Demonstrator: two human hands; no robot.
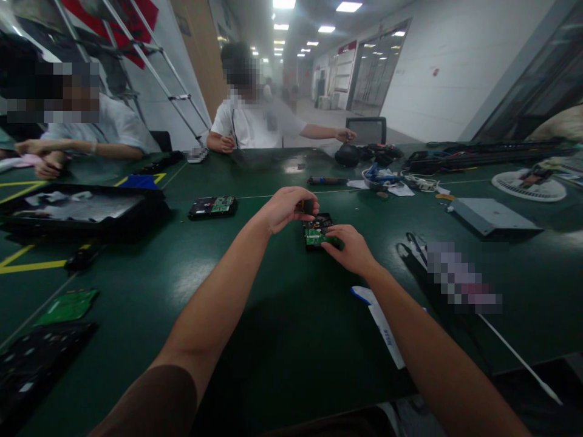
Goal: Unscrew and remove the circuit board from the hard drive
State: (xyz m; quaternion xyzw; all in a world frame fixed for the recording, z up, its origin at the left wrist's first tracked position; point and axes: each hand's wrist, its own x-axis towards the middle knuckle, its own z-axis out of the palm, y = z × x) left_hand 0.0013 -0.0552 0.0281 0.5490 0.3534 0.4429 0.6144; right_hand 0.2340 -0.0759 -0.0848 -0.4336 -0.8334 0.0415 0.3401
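Note:
A black hard drive with a green circuit board lies on the table in front of me. At its right side, my right hand grips the edge, thumb low and fingers over the board. My left hand is closed above the drive's far left corner. Between its fingers is a short dark object with an orange part; its lower end is hard to make out, so its kind is unclear.
Another hard drive lies to the left, near a large black tray. A green circuit board is at the near left. On the right are a grey metal box and a white-and-blue strip. Two people sit across the table.

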